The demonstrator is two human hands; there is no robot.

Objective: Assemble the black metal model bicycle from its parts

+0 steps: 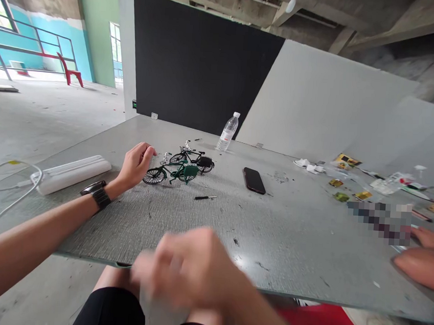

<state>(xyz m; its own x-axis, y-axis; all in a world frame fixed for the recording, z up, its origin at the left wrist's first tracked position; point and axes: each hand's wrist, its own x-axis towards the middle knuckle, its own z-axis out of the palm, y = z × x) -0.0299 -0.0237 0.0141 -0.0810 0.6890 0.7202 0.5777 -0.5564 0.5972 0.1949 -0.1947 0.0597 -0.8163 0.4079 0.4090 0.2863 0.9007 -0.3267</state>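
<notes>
My left hand [138, 161] rests on the table beside the front wheel of a green model bicycle [172, 172]. Its fingers are curled in, and I see nothing in them. Behind the green one stands a black model bicycle [193, 158], partly covered by it. Both are upright, with a box-like bag at the rear. A small black-handled screwdriver [204, 197] lies in front of them. My right hand [184, 268] is above the table's front edge, over my lap. Motion smears its bent fingers, so I cannot make out whether it holds anything.
On the grey table [289, 235] are a white power strip [72, 173] with a cable, a phone [254, 180] and a plastic bottle [228, 132]. Small packets and parts [342, 196] lie at right, near another person's hand [427, 237]. A black panel [204, 63] stands along the back.
</notes>
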